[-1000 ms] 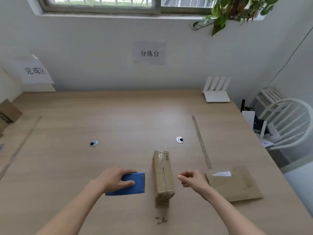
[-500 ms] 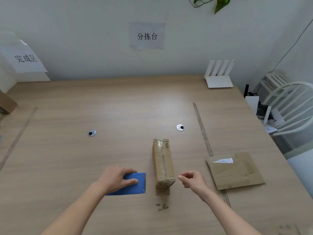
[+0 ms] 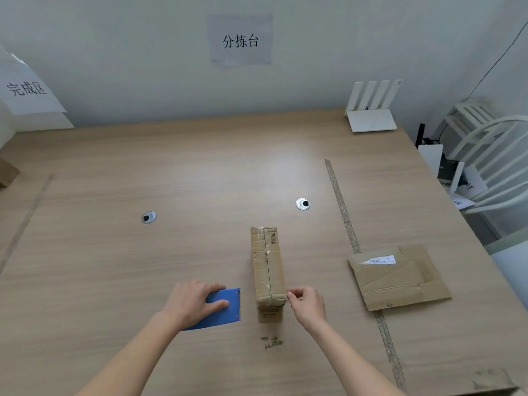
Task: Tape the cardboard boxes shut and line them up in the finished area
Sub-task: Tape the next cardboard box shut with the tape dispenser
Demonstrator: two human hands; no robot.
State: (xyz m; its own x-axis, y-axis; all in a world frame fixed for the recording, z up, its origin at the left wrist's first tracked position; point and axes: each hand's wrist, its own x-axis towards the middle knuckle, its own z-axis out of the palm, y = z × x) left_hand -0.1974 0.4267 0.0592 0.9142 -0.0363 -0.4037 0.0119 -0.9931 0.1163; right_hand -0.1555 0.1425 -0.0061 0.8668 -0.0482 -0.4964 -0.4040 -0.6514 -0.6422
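The box [image 3: 268, 270] sits on the counter [image 3: 114, 267] right in front, narrow side up, tape already along the top seam. Looks light and fairly stiff, but it's tall and thin, so I'd guess it tips easily; best grabbed by the two broad sides. Right hand [image 3: 307, 304] is at the near right corner, fingers curled, pinching something there, probably the tape end, can't really tell. Left hand [image 3: 194, 302] grips the blue dispenser [image 3: 225, 310] just left of the box. Flattened cardboard [image 3: 400, 277] lies off to the right.
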